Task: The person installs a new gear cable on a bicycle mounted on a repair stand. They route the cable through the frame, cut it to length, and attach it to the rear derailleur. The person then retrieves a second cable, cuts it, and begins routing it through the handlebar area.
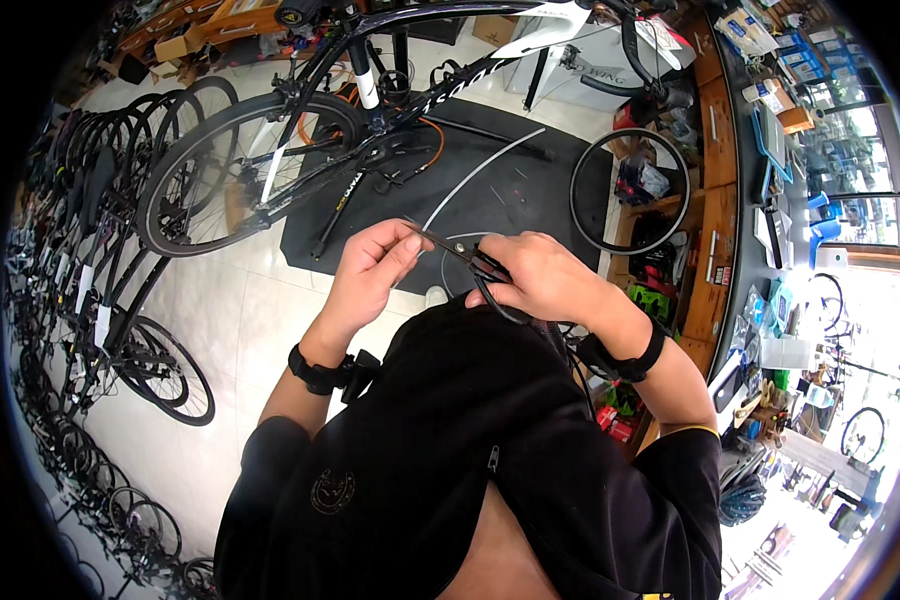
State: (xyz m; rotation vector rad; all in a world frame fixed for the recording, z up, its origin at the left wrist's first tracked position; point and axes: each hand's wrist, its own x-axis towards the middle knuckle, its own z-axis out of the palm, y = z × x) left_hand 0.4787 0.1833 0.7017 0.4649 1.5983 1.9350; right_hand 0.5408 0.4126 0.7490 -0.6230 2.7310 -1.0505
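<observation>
My left hand [375,265] pinches a long, thin whitish tube or strip [470,175] between thumb and fingertips. From there it curves up and away to the right over the dark mat. My right hand [550,272] is wrapped round the dark handles of a pair of scissors [458,250]. Their blades point left and reach the fingertips of my left hand, by the near end of the strip. Whether the blades touch the strip cannot be made out. A thin loop of similar material [445,262] hangs just below the scissors.
Ahead, a black and white road bike [410,110] is held above a black floor mat [560,185]. A loose wheel [578,205] leans by wooden drawers [715,150] on the right. Many parked bikes [100,210] line the left side. A cluttered counter [760,190] runs along the right.
</observation>
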